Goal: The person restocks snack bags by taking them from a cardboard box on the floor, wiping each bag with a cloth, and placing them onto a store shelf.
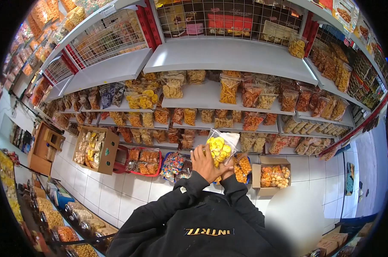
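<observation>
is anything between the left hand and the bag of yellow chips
Nothing visible stands between them: the left hand is against the lower left side of the bag of yellow chips. The right hand is at the bag's lower edge, beside the left, without separating them.

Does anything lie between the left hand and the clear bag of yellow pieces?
No; in the head view, the left hand touches the clear bag directly, with no gap visible.
</observation>
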`<state>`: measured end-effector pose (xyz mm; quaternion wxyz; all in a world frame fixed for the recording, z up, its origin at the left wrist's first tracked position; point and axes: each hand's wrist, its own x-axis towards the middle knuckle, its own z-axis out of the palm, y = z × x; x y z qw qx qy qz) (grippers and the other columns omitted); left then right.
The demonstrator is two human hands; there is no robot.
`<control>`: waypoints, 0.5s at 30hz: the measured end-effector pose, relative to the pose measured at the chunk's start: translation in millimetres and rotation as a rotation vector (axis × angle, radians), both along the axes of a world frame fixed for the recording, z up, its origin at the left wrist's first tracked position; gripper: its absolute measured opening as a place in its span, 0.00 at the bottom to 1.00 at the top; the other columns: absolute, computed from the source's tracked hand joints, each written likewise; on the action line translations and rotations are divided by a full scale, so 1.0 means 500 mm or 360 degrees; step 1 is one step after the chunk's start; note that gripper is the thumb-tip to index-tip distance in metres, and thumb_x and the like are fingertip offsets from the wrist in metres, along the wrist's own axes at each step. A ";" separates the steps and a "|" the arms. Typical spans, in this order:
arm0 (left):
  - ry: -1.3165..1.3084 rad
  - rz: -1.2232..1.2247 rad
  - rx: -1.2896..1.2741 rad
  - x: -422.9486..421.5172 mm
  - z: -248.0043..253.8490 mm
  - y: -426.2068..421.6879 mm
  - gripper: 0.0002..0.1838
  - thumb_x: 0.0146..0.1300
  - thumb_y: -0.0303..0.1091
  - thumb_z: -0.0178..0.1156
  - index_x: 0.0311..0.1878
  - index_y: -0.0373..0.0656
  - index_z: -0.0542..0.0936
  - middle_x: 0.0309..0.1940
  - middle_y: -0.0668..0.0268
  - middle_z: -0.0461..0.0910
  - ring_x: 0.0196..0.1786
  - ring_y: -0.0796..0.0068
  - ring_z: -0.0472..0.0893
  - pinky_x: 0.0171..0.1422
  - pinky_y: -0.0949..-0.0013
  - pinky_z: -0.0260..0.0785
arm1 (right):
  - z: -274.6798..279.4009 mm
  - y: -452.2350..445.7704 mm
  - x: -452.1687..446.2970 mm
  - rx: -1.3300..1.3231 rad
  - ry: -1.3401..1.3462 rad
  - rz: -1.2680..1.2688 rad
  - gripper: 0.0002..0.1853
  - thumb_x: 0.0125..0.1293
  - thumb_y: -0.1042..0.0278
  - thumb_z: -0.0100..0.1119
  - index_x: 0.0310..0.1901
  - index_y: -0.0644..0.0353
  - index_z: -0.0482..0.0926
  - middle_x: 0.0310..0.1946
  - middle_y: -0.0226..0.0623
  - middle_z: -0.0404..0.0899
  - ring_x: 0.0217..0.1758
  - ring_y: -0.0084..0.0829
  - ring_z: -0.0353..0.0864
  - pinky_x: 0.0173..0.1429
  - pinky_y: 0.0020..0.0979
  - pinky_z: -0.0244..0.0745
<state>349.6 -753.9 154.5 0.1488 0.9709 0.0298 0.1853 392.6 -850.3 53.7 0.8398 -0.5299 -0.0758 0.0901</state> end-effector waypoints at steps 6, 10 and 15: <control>0.0278 0.0001 -0.0456 0.018 0.000 0.033 0.51 0.49 0.61 0.67 0.65 0.31 0.59 0.47 0.47 0.67 0.52 0.49 0.70 0.58 0.52 0.61 | 0.021 0.008 -0.001 -0.0340 -0.0183 -0.0220 0.19 0.70 0.70 0.47 0.61 0.66 0.63 0.55 0.45 0.73 0.58 0.36 0.74 0.60 0.35 0.70; -0.0195 -0.0156 -0.0568 0.024 -0.035 0.056 0.38 0.60 0.50 0.61 0.64 0.34 0.60 0.50 0.45 0.70 0.51 0.50 0.73 0.55 0.58 0.67 | -0.030 0.000 0.020 -0.0715 -0.0195 -0.0208 0.23 0.64 0.71 0.59 0.58 0.68 0.65 0.52 0.46 0.75 0.56 0.37 0.74 0.58 0.33 0.69; -0.0045 -0.0172 -0.1675 0.041 -0.049 0.137 0.26 0.68 0.42 0.53 0.61 0.33 0.63 0.53 0.47 0.73 0.52 0.55 0.77 0.56 0.61 0.68 | -0.050 -0.016 0.036 -0.0243 -0.0001 -0.0068 0.22 0.65 0.68 0.60 0.56 0.69 0.68 0.50 0.40 0.76 0.52 0.32 0.75 0.57 0.33 0.69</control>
